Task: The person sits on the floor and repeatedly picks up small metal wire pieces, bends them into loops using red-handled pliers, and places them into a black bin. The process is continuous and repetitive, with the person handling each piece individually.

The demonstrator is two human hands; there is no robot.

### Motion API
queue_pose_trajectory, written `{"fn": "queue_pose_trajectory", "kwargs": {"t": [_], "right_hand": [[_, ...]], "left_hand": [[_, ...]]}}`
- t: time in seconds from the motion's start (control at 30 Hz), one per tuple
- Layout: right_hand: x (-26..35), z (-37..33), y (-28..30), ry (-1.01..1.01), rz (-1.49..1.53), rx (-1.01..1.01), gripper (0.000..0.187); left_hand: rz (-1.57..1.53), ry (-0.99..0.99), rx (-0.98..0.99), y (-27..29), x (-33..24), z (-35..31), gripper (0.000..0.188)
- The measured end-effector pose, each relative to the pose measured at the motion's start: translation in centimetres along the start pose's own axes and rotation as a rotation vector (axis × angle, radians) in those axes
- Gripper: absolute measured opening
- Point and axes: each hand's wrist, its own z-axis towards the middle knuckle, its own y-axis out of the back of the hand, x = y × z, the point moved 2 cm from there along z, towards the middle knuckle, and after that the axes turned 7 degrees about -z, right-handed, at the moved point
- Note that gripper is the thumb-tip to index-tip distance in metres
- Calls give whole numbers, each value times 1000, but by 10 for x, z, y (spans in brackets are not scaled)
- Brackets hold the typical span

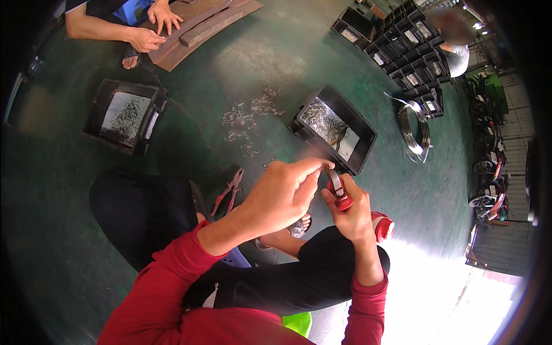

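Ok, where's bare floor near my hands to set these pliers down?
Bare green floor lies between the left tray and the scattered wire bits, and more beyond the right tray toward the wire coil. It is crowded by your knee, where the red-handled pliers lie, and under your left hand and right hand.

Dark green floor (69, 190), sunlit patch perhaps

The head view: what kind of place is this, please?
Probably a small workshop for wire parts, worked on the floor. Black trays hold small bent metal pieces, a coil of wire lies on the green floor, and more black trays are stacked behind it.
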Motion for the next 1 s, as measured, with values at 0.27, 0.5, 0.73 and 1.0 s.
{"fn": "queue_pose_trajectory", "kwargs": {"t": [0.27,0.5,0.73,1.0], "right_hand": [[-2,1,-11,3,-52,-128,20],[-5,15,14,20,58,199,21],[-10,17,19,-104,264,406,23],[-8,3,3,-267,755,687,34]], "left_hand": [[-1,8,-66,-6,-1,-1,28],[-164,78,58,6,-2,5,28],[-413,173,-20,30,14,22,16],[-681,201,-235,33,21,22,19]]}}
